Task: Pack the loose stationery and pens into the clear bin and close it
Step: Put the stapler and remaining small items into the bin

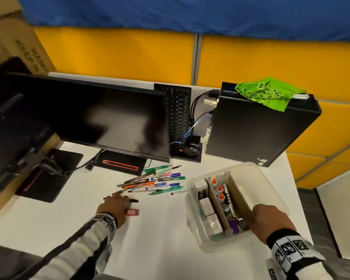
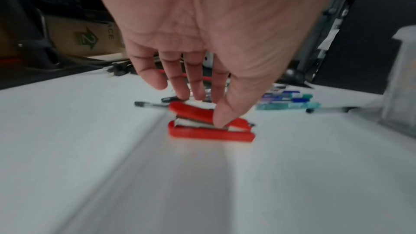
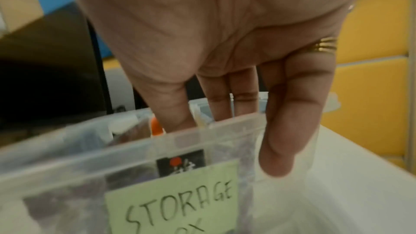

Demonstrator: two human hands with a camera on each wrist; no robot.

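Observation:
A red stapler (image 1: 132, 212) (image 2: 209, 129) lies on the white desk (image 1: 160, 229). My left hand (image 1: 125, 205) (image 2: 202, 109) is down on it, thumb on its near side and fingers behind its top. A black pen (image 1: 133, 200) lies just beyond. Several loose pens (image 1: 158, 181) (image 2: 288, 100) are heaped further back. The clear bin (image 1: 271, 178) (image 3: 67, 166) stands open at the right, with cardboard dividers (image 1: 238, 197) and orange-capped glue bottles (image 1: 217, 187) inside. My right hand (image 1: 257, 215) (image 3: 225, 122) reaches over its near right corner. Most of its straight fingers dip inside and one finger (image 3: 290, 131) stays outside the wall.
A green "STORAGE" note (image 3: 175, 202) is stuck on the bin's near wall. Behind the pens stand a monitor (image 1: 93, 118), an upright keyboard (image 1: 176, 112) and a black computer (image 1: 257, 128) with a green cloth (image 1: 269, 93) on it. A cardboard box (image 1: 12, 43) is at far left.

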